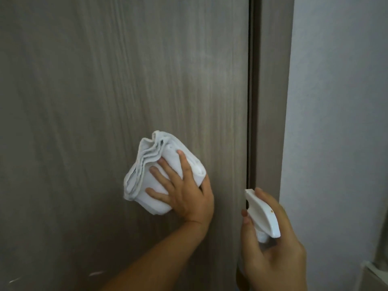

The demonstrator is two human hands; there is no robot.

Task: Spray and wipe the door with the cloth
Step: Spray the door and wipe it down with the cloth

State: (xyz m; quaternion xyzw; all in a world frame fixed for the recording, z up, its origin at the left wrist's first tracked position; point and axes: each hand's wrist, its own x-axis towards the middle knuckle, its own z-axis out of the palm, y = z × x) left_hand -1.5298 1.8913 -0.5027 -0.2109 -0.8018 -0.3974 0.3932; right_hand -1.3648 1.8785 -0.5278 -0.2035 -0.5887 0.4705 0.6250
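A grey-brown wood-grain door (117, 80) fills most of the view. A folded white cloth (147, 171) lies flat against it, a little below the middle. My left hand (189, 192) presses on the cloth with fingers spread over it. My right hand (273, 246) grips a spray bottle by its neck; only its white trigger head (262, 213) shows, nozzle pointing up-left toward the door's right edge. The bottle's body is hidden behind my hand.
The door's right edge meets a dark gap and a matching frame (270, 91). A pale blue-grey wall (340, 101) runs to the right of the frame. Something light-coloured sits low at the right corner (375, 274).
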